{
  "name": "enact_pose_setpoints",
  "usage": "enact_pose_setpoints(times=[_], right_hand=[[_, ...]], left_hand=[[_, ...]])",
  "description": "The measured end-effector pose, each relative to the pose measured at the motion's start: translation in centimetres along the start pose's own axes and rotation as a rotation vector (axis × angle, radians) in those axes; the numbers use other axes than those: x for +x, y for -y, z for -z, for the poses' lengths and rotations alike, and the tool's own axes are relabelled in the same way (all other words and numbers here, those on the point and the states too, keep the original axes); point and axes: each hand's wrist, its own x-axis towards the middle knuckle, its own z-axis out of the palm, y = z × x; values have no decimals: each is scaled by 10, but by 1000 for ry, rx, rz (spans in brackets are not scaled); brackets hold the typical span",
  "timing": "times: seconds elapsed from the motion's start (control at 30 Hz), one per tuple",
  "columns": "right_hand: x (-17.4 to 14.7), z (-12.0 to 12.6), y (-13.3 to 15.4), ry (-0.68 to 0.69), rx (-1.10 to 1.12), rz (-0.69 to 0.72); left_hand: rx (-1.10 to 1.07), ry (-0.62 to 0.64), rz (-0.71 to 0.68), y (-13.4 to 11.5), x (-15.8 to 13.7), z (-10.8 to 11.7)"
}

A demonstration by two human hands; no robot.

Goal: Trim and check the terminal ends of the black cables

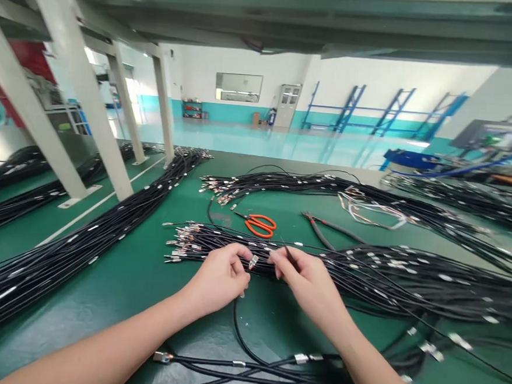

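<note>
Over a green work surface [220, 204], my left hand [219, 274] is closed on a black cable [240, 331] that curves down below it. A small silvery connector [253, 262] with a coppery edge sticks up at its fingertips. My right hand [305, 274] is closed around a thin, dark, pointed tool [290, 256], perhaps tweezers, its tip up. A short gap separates its fingers from the connector. Behind both hands lies a bundle of black cables [377, 271], with metal-tipped ends fanned out at the left.
Orange-handled scissors [261, 225] and red-and-grey pliers [323, 227] lie behind the bundle. More labelled cable bundles stretch left [117, 223] and at the back [300, 183]. Loose cables [226, 363] lie in front. Pale metal posts [83, 86] stand left; a shelf [294, 25] hangs overhead.
</note>
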Motion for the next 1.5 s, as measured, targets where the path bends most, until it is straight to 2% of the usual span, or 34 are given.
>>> enact_pose_setpoints(times=[0.17, 0.33, 0.5, 0.57, 0.67, 0.77, 0.8, 0.9, 0.97, 1.03, 1.1, 1.17, 1.23, 1.3, 1.4, 1.5], right_hand=[[3, -1, -7, -28, -142, 41], [1, -10, -11, -44, -247, 156], [1, -18, -14, -15, -294, 201], [0, -19, -14, -7, -286, 207], [-2, -20, -12, -24, -275, 215], [-3, -17, -11, -69, -267, 225], [-3, -16, -11, -80, -262, 228], [-1, -12, -13, -105, -241, 231], [0, -10, -14, -126, -222, 221], [0, -8, -14, -169, -185, 193], [-1, -7, -11, -232, -117, 152], [-3, -4, -7, -296, -18, 116], [-4, -1, -2, -340, 98, 99], [-5, 1, 1, -348, 224, 89], [-7, 4, 2, -266, 389, 73], [-8, 3, 2, -177, 413, 51]], left_hand=[[344, -19, -111, -5, -19, 20], [662, -101, 49, 9, -72, 50], [851, -81, 33, 31, -117, 58], [830, -113, 0, 32, -117, 58], [711, -205, -21, 26, -97, 66], [544, -324, 74, 24, -67, 85], [461, -332, 121, 25, -58, 90], [73, -236, 249, 27, -39, 97], [-226, -237, 261, 25, -31, 93], [-483, -280, 194, 18, -23, 84], [-620, -284, 106, 6, -13, 71], [-553, -270, 22, -7, -3, 55], [-334, -230, -88, -20, 6, 38], [-103, -139, -170, -27, 11, 21], [66, -21, -157, -28, 14, 0], [79, -17, -134, -22, 14, -9]])
